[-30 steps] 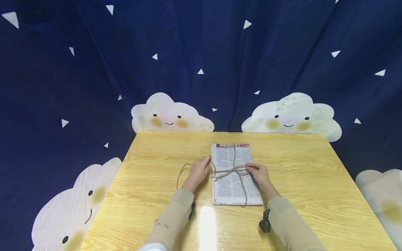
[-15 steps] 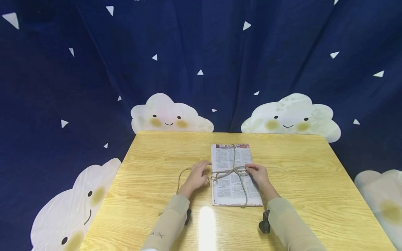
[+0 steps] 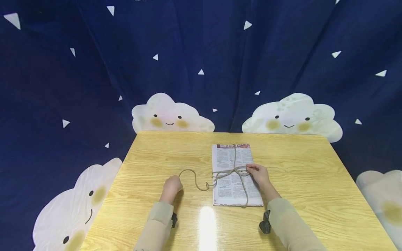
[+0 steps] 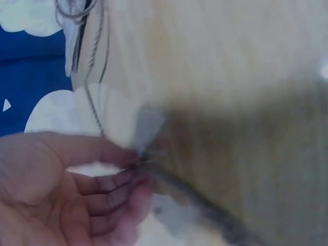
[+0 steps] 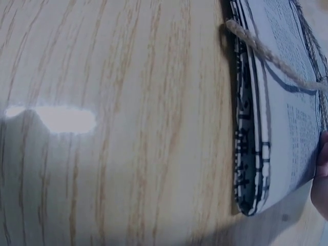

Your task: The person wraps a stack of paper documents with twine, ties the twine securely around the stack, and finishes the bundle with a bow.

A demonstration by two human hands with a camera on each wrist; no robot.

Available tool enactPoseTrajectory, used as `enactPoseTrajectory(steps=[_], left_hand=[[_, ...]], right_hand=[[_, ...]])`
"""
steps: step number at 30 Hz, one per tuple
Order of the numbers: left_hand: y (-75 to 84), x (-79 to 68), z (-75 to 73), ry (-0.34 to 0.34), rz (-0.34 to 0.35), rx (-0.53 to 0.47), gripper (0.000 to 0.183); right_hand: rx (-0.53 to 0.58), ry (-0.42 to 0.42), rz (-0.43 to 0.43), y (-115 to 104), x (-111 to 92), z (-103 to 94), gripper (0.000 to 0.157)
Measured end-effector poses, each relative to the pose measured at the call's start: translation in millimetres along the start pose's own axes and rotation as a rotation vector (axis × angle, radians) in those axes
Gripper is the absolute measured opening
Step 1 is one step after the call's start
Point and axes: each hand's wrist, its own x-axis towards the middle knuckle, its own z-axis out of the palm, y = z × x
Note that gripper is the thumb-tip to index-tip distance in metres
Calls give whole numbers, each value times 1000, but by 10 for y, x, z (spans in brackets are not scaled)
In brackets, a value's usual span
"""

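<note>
I see the left hand (image 3: pixel 171 187) out on the yellow wood-grain table (image 3: pixel 298 181), left of the folded newspaper bundle (image 3: pixel 233 190). Its fingers curl w/ thumb against them, pinching the free end of the thin brown twine (image 3: pixel 192 173); the left wrist view shows the pinch, blurred. From that hand the cord arcs up and right, then dips toward the knot at the bundle's middle, so the slack lies right of the fingers. The right hand (image 3: pixel 258 174) sits at the bundle's right edge by the knot; fingers reach onto the cord, but can't tell if they pinch it or just press. Bundle's long axis runs away from me; twine crosses it lengthwise and crosswise, approx centred.
</note>
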Motion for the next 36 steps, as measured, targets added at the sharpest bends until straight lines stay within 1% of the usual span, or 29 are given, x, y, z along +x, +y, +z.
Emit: enactPoseTrajectory(steps=[1, 2, 4, 6, 8, 9, 12, 15, 17, 19, 21, 22, 23, 24, 26, 27, 28, 29, 30, 33, 36], left_hand=[[-7, -5, 17, 17, 10, 23, 17], [-11, -4, 28, 49, 19, 49, 15], [-11, 23, 38, 139, 36, 130, 12], [3, 69, 29, 221, 40, 146, 11], [20, 137, 16, 314, 65, 118, 11], [32, 175, 8, 353, 89, 83, 11], [86, 285, -4, 428, 177, -121, 16], [166, 382, 2, 487, 304, -336, 23], [239, 425, 7, 528, 395, -454, 26], [328, 455, 8, 550, 474, -554, 25], [433, 463, -5, 565, 526, -636, 21], [486, 462, -13, 563, 546, -675, 20], [561, 412, -48, 556, 563, -721, 18], [633, 379, -76, 526, 583, -779, 18], [771, 304, -124, 440, 612, -870, 21], [833, 289, -123, 390, 624, -915, 23], [889, 278, -111, 344, 640, -942, 26], [947, 266, -93, 300, 642, -961, 27], [980, 301, -44, 258, 643, -957, 28], [1066, 357, 117, 184, 652, -880, 24], [1138, 354, 240, 106, 648, -770, 21]], right_hand=[[-4, 2, 3, 1, 0, -2, 25], [-2, -2, 1, 4, -1, -5, 25], [3, -8, 1, 9, 0, -6, 25], [13, -10, 2, 14, 1, -4, 25], [22, -14, 1, 18, 2, -3, 25], [26, -11, 4, 18, 4, -2, 25], [28, -9, -1, 22, 6, -1, 25], [31, -8, -7, 23, 7, -1, 25], [33, -7, -6, 24, 8, 0, 25], [32, -10, -6, 30, 8, -3, 26], [31, -8, -4, 36, 10, -4, 26], [29, -7, -2, 41, 11, -2, 25], [26, -4, 0, 44, 12, 1, 25], [26, -1, 2, 48, 13, 2, 25], [29, 5, 10, 55, 16, 5, 25], [29, 8, 15, 57, 17, 6, 25], [29, 7, 19, 60, 19, 5, 25], [32, 9, 21, 59, 18, 4, 25], [37, 7, 24, 59, 19, 2, 25], [59, 2, 28, 55, 21, 2, 27], [98, 2, 33, 50, 20, -8, 28]])
